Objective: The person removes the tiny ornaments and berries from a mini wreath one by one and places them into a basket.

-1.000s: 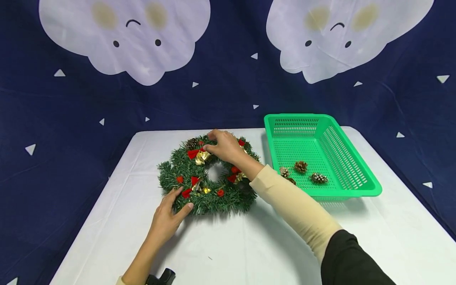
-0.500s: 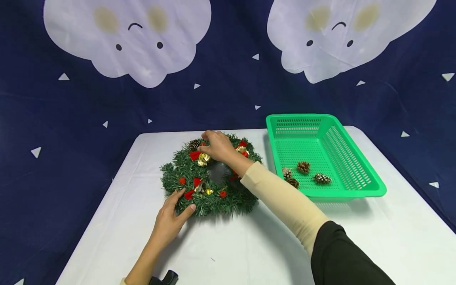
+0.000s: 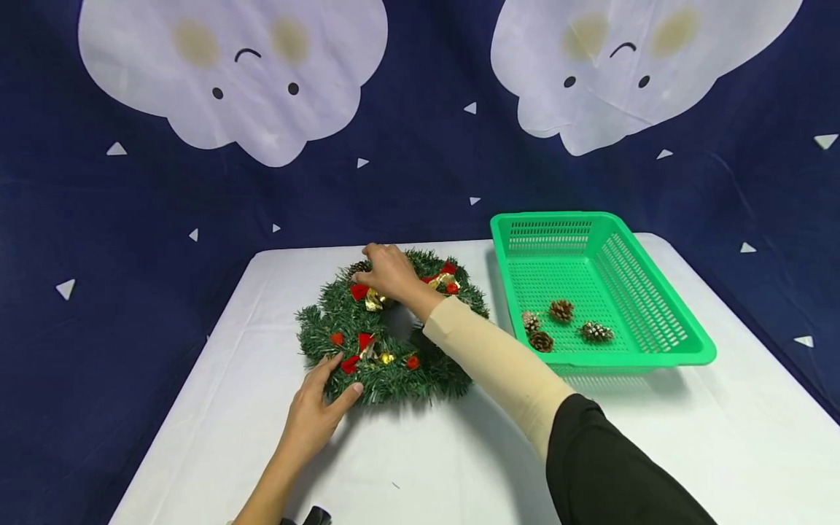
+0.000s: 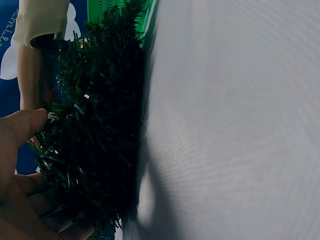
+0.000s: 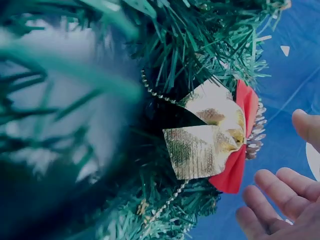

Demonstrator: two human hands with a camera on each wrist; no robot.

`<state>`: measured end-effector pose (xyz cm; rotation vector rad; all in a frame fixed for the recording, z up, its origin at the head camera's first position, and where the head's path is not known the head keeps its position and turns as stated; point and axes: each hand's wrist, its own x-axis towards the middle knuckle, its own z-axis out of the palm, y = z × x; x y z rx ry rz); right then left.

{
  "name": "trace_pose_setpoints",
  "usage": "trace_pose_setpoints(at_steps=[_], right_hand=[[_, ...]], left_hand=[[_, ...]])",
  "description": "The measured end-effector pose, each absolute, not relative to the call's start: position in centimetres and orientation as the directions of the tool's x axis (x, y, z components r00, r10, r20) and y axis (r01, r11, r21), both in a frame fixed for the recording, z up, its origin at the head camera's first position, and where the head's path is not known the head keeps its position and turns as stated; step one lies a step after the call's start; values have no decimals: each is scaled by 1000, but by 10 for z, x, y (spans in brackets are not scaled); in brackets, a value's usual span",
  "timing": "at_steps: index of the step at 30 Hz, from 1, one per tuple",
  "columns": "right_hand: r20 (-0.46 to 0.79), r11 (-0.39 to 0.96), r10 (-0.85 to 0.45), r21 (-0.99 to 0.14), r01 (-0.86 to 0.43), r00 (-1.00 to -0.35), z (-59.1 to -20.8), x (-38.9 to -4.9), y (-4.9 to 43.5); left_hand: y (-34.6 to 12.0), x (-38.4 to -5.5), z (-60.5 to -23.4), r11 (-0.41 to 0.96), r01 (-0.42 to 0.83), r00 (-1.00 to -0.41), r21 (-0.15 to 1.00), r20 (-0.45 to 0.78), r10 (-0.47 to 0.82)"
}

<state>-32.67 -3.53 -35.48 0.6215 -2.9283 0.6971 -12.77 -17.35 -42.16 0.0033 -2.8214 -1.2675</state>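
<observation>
A green tinsel Christmas wreath lies on the white table, trimmed with red and gold bows, red balls and a gold bell. At its front left edge, my left hand holds it, thumb and fingers on either side of the sprigs. Across the ring reaches my right hand, beside a pine cone at the wreath's back left. The right wrist view has its fingers apart from that cone, which is partly behind a red and gold bow. Nothing shows between those fingers.
A green plastic basket stands right of the wreath. Inside are several loose pine cones, gathered toward its front left. A dark blue backdrop with clouds hangs behind the table. A black object sits by my left wrist.
My right hand has shifted left along the wreath's far side, over to the pine cone. My left hand keeps its place on the front left edge.
</observation>
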Motion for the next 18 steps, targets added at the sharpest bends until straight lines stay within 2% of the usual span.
trace_pose_setpoints(at_steps=[18], right_hand=[[99,893,-358,-255,-371,-928,-365,-340,-56]], left_hand=[[-173,-129,-422,666,14,-999,746,43,-28]])
